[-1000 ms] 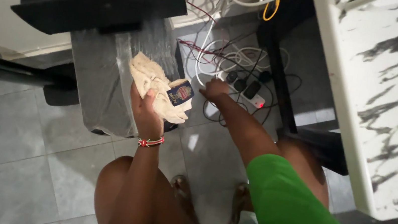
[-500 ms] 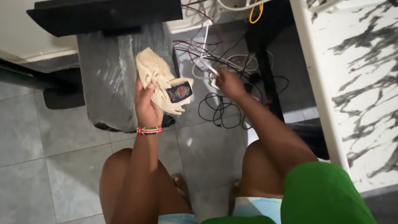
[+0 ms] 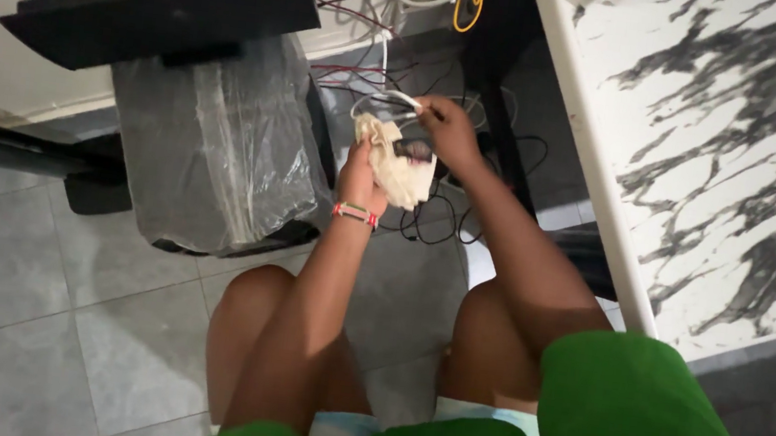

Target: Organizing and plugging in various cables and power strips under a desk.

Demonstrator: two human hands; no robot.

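Observation:
My left hand [image 3: 361, 173] grips a crumpled cream cloth [image 3: 394, 165], raised in front of me. My right hand [image 3: 447, 127] holds a white cable [image 3: 385, 99] lifted off the floor, pinched right beside the cloth. The two hands are close together and the cloth touches the cable area. A red beaded bracelet [image 3: 355, 213] circles my left wrist. A tangle of black and white cables [image 3: 428, 215] lies on the floor under my hands.
A dark box wrapped in clear plastic [image 3: 215, 143] stands to the left under a black shelf [image 3: 157, 7]. A white marble-pattern tabletop [image 3: 730, 161] fills the right, with a black table leg [image 3: 506, 144] below. Grey floor tiles [image 3: 23, 301] spread around my knees.
My left hand has swung right with the cloth, away from the wrapped box, and met my right hand. My right hand rose from the power strip, lifting a white cable.

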